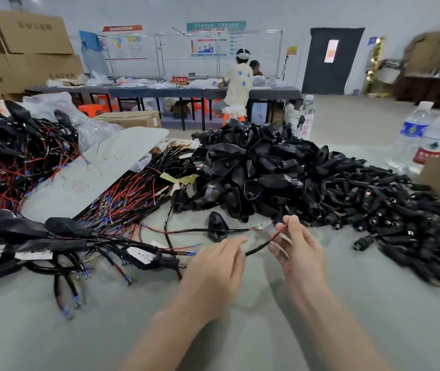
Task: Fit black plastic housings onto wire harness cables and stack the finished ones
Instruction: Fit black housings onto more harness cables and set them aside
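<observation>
We hold the cable (259,246) taut above the worktop (267,322): left hand (213,269) pinching its black sheath, right hand (297,253) pinching the red wire tips, both grips narrow. That keeps the end straight, likely for threading a housing (217,230) lying just beyond.

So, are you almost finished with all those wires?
Not nearly. Some finished harnesses with housings on lie stacked at the left. The left hand and right hand hold one cable. A big heap of housings and a bundle of bare harnesses wait.
</observation>
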### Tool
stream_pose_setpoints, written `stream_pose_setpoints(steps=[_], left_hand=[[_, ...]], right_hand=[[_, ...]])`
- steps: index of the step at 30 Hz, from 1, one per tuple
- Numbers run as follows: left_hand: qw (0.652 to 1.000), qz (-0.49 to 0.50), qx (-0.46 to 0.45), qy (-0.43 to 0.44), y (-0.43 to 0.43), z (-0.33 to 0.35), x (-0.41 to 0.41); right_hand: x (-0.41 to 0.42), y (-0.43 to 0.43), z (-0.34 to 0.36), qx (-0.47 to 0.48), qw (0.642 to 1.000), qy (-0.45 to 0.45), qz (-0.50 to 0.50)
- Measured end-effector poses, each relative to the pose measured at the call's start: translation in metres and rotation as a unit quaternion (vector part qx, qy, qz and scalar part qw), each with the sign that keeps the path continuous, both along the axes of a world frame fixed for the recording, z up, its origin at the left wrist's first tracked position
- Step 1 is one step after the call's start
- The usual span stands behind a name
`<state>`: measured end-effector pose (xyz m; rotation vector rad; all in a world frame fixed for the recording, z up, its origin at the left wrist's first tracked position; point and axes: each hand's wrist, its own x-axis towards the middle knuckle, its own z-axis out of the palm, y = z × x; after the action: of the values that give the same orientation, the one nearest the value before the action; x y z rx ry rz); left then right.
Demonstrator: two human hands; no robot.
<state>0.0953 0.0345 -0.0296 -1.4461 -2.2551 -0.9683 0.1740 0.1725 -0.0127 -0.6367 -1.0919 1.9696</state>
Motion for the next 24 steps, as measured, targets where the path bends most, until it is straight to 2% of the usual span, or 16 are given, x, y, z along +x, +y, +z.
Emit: stream_pose_setpoints(steps=[2,5,8,10,11,12,13,14,15,16,18,21,22,23,24], left_hand=[[0.996,-0.019,0.005,-0.085,0.011,0.000,0.002],[0.986,-0.040,0.015,-0.161,0.029,-0.002,0.006],[0.978,-0.056,0.039,-0.199,0.045,-0.009,0.006],[0.977,-0.046,0.031,-0.206,0.056,-0.014,0.004],[0.975,-0.037,0.031,-0.216,0.061,-0.017,0.004],[0.973,-0.028,0.035,-0.227,0.067,-0.019,0.005],[0.971,-0.019,0.039,-0.233,0.071,-0.021,0.005],[0.971,-0.012,0.040,-0.235,0.074,-0.022,0.005],[0.972,-0.008,0.037,-0.234,0.076,-0.022,0.006],[0.972,-0.008,0.034,-0.233,0.076,-0.023,0.006],[0.972,-0.018,0.025,-0.233,0.074,-0.024,0.005],[0.978,-0.033,0.003,-0.206,0.069,-0.022,0.009],[0.981,-0.035,-0.005,-0.192,0.067,-0.021,0.011],[0.983,-0.038,-0.011,-0.178,0.065,-0.020,0.013],[0.985,-0.045,-0.016,-0.167,0.062,-0.020,0.015]], right_hand=[[-0.004,-0.002,-0.002,0.036,0.999,-0.014,0.021],[-0.007,0.001,-0.001,0.080,0.996,-0.034,0.029],[-0.004,0.013,0.000,0.124,0.989,-0.074,0.027],[0.006,0.030,-0.002,0.180,0.976,-0.123,-0.017],[0.014,0.045,-0.006,0.240,0.952,-0.179,-0.067],[0.023,0.061,-0.011,0.335,0.892,-0.280,-0.120],[0.035,0.076,-0.018,0.423,0.796,-0.400,-0.166],[0.046,0.091,-0.025,0.473,0.702,-0.496,-0.194],[0.056,0.103,-0.032,0.482,0.644,-0.562,-0.195],[0.063,0.111,-0.037,0.473,0.616,-0.604,-0.180],[0.068,0.119,-0.044,0.463,0.607,-0.627,-0.153],[0.070,0.122,-0.046,0.486,0.610,-0.610,-0.138],[0.070,0.121,-0.043,0.490,0.626,-0.593,-0.126],[0.070,0.119,-0.041,0.491,0.658,-0.560,-0.112],[0.070,0.114,-0.038,0.486,0.704,-0.509,-0.094]])
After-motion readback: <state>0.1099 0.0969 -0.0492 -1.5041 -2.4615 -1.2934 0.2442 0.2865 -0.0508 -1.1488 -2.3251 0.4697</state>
